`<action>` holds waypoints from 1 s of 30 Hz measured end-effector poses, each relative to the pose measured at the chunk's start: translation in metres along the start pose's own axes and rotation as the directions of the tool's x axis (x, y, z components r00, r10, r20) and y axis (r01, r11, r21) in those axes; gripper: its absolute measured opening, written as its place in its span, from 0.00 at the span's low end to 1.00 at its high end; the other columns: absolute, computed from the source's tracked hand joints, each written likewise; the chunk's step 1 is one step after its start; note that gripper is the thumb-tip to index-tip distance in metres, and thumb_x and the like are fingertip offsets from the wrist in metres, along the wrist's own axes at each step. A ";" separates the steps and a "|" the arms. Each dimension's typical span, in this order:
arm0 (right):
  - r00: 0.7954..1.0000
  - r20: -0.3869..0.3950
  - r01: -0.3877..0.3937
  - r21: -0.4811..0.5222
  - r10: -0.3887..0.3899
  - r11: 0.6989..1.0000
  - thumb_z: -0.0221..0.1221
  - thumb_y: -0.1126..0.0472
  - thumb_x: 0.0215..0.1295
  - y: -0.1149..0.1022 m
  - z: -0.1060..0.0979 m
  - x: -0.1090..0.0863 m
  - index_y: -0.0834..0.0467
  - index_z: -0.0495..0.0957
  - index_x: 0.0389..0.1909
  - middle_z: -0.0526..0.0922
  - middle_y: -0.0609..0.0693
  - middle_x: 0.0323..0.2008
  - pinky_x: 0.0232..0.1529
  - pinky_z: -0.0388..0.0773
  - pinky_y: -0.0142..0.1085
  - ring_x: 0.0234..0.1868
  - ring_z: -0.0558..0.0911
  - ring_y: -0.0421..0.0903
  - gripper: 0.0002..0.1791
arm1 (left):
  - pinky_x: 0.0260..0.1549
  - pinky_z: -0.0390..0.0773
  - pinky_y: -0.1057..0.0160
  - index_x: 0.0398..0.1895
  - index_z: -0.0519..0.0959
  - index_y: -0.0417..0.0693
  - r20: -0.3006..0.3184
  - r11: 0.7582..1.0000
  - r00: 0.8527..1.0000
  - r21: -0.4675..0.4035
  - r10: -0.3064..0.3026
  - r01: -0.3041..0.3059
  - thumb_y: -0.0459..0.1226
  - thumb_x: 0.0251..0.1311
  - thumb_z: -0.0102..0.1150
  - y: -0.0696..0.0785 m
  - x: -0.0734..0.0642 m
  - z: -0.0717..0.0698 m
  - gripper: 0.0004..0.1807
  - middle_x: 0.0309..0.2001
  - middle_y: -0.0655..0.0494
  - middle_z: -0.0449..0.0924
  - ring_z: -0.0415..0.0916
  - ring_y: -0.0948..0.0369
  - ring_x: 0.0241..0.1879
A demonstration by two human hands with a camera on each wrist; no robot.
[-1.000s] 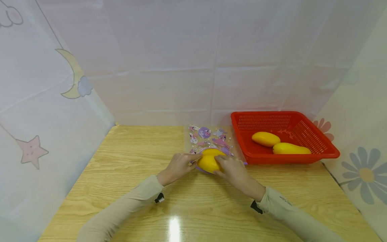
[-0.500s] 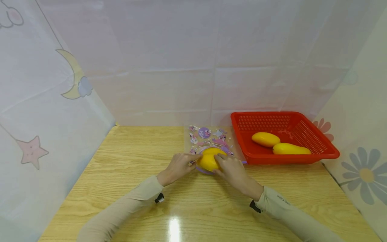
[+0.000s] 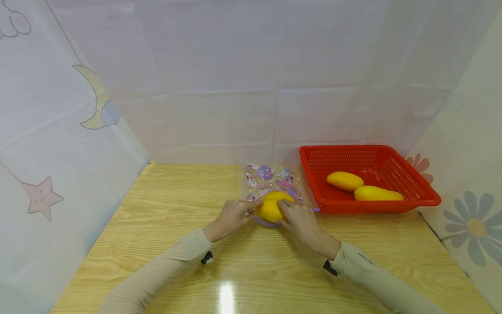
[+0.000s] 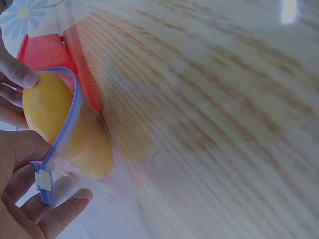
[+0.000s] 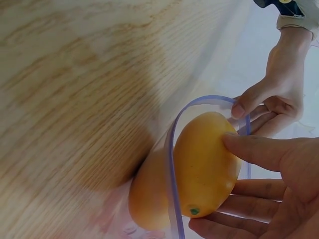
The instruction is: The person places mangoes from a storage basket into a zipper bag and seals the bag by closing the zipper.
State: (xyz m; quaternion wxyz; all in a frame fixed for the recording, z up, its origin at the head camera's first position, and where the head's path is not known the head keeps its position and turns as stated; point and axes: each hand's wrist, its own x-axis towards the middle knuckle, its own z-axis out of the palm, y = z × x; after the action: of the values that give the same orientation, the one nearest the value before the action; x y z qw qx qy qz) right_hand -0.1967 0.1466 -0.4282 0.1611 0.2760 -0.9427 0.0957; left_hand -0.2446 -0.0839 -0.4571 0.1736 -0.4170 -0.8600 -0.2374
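A clear zip bag point(image 3: 265, 172) with cartoon prints and a purple-blue rim lies on the table, its mouth spread toward me. My left hand point(image 3: 231, 216) pinches the rim close to the white slider point(image 4: 44, 180). With thumb and fingers, my right hand point(image 3: 303, 224) grips a yellow mango point(image 5: 202, 159) partly inside the mouth. Another mango point(image 5: 149, 191) lies deeper in the bag, against the held one. Its far end is hidden behind the bag's prints in the head view.
A red plastic basket point(image 3: 376, 203) stands right of the bag, close beside it. Two more yellow fruits, one rounder point(image 3: 345, 180) and one longer point(image 3: 377, 193), lie in it. Printed cloth walls point(image 3: 219, 122) enclose the wooden table point(image 3: 266, 270) behind and at both sides.
The held mango has shifted slightly away from me, farther into the bag, and the right hand has moved a little with it. My left hand has stayed nearly still.
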 end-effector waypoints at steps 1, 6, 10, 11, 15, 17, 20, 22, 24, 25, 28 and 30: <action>1.000 -0.004 0.001 0.000 -0.001 1.000 0.76 0.59 0.49 0.000 0.000 0.000 0.69 0.79 0.49 0.82 0.64 0.49 0.49 0.78 0.54 0.45 0.83 0.61 0.28 | 0.11 0.54 0.76 0.53 0.84 0.42 -0.002 1.000 1.000 -0.003 0.000 0.000 0.27 0.54 0.67 0.000 0.000 0.000 0.21 0.24 0.58 0.82 0.52 0.74 0.13; 1.000 -0.008 0.005 -0.003 -0.006 1.000 0.76 0.60 0.49 0.001 0.002 0.001 0.70 0.79 0.48 0.82 0.64 0.48 0.50 0.78 0.53 0.45 0.83 0.61 0.28 | 0.11 0.54 0.76 0.52 0.84 0.42 -0.009 1.000 1.000 -0.006 0.004 -0.004 0.27 0.53 0.68 0.000 -0.001 0.000 0.20 0.26 0.57 0.83 0.52 0.73 0.13; 1.000 0.003 0.013 -0.007 -0.013 1.000 0.75 0.60 0.50 0.001 0.004 0.002 0.69 0.79 0.49 0.82 0.64 0.48 0.52 0.77 0.53 0.46 0.83 0.60 0.28 | 0.11 0.55 0.76 0.52 0.84 0.41 -0.006 1.000 1.000 0.002 0.008 -0.008 0.27 0.53 0.69 0.000 -0.001 0.000 0.20 0.26 0.56 0.83 0.54 0.73 0.14; 1.000 0.005 0.015 -0.007 -0.015 1.000 0.75 0.60 0.50 0.001 0.005 0.002 0.69 0.79 0.49 0.82 0.63 0.47 0.52 0.77 0.52 0.46 0.83 0.60 0.28 | 0.11 0.55 0.77 0.52 0.84 0.41 -0.004 1.000 1.000 0.004 0.009 -0.008 0.27 0.53 0.69 0.000 -0.001 0.001 0.20 0.26 0.56 0.84 0.55 0.73 0.14; 1.000 0.002 0.018 -0.004 -0.018 1.000 0.76 0.60 0.50 0.001 0.005 0.002 0.69 0.79 0.48 0.82 0.63 0.47 0.50 0.78 0.52 0.45 0.83 0.59 0.27 | 0.11 0.54 0.77 0.51 0.84 0.41 -0.002 1.000 1.000 -0.001 0.008 -0.008 0.26 0.53 0.68 0.000 -0.002 0.001 0.20 0.27 0.55 0.85 0.56 0.73 0.14; 1.000 -0.005 0.018 -0.006 -0.018 1.000 0.76 0.60 0.49 0.001 0.005 0.002 0.69 0.79 0.47 0.82 0.62 0.46 0.48 0.79 0.51 0.43 0.83 0.59 0.27 | 0.11 0.55 0.77 0.52 0.84 0.41 -0.001 1.000 1.000 -0.011 0.007 -0.007 0.26 0.53 0.68 0.000 -0.002 0.001 0.20 0.29 0.53 0.85 0.58 0.72 0.14; 1.000 -0.014 0.016 -0.009 -0.016 1.000 0.76 0.60 0.49 0.001 0.006 0.003 0.68 0.79 0.46 0.83 0.62 0.45 0.46 0.80 0.51 0.43 0.83 0.58 0.27 | 0.11 0.56 0.77 0.52 0.84 0.41 -0.001 1.000 1.000 -0.022 0.001 -0.001 0.26 0.54 0.67 0.000 -0.002 0.000 0.20 0.31 0.52 0.86 0.60 0.72 0.14; 1.000 -0.017 0.012 -0.009 -0.012 1.000 0.76 0.60 0.49 0.001 0.006 0.003 0.69 0.79 0.47 0.83 0.62 0.46 0.47 0.80 0.51 0.44 0.83 0.59 0.27 | 0.11 0.56 0.77 0.52 0.84 0.41 0.001 1.000 1.000 -0.022 -0.003 0.003 0.26 0.54 0.67 0.000 -0.002 0.000 0.19 0.30 0.52 0.86 0.60 0.72 0.14; 1.000 -0.017 0.006 -0.010 -0.006 1.000 0.76 0.60 0.49 0.001 0.007 0.004 0.69 0.79 0.48 0.83 0.62 0.47 0.48 0.79 0.52 0.46 0.83 0.60 0.27 | 0.11 0.55 0.77 0.52 0.84 0.41 0.003 1.000 1.000 -0.020 -0.007 0.007 0.26 0.54 0.67 0.000 -0.002 -0.001 0.20 0.29 0.53 0.86 0.59 0.73 0.14; 1.000 -0.015 0.003 -0.011 -0.003 1.000 0.76 0.60 0.49 0.000 0.007 0.004 0.69 0.79 0.48 0.82 0.62 0.48 0.48 0.79 0.52 0.46 0.83 0.60 0.28 | 0.11 0.55 0.77 0.52 0.84 0.41 0.003 1.000 1.000 -0.021 -0.006 0.006 0.26 0.53 0.67 0.000 -0.002 -0.001 0.20 0.28 0.54 0.85 0.58 0.73 0.14; 1.000 -0.007 -0.006 -0.024 0.006 1.000 0.76 0.60 0.49 0.000 0.009 0.005 0.68 0.79 0.49 0.82 0.62 0.49 0.47 0.80 0.52 0.47 0.82 0.60 0.28 | 0.11 0.55 0.77 0.52 0.84 0.41 0.004 1.000 1.000 -0.018 -0.004 0.005 0.26 0.53 0.67 0.000 -0.002 -0.001 0.20 0.28 0.54 0.85 0.56 0.73 0.13; 1.000 -0.004 -0.012 -0.032 0.011 0.999 0.76 0.61 0.49 0.000 0.010 0.005 0.68 0.79 0.49 0.82 0.62 0.49 0.45 0.80 0.52 0.47 0.82 0.60 0.28 | 0.11 0.55 0.77 0.52 0.84 0.41 0.003 1.000 1.000 -0.015 -0.003 0.004 0.26 0.53 0.67 0.000 -0.002 -0.001 0.20 0.29 0.54 0.86 0.56 0.73 0.13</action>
State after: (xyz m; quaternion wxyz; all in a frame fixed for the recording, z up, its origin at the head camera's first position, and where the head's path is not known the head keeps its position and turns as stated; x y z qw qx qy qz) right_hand -0.2033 0.1414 -0.4352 0.1669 0.2678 -0.9454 0.0822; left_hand -0.2433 -0.0859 -0.4577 0.1686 -0.4172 -0.8592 -0.2436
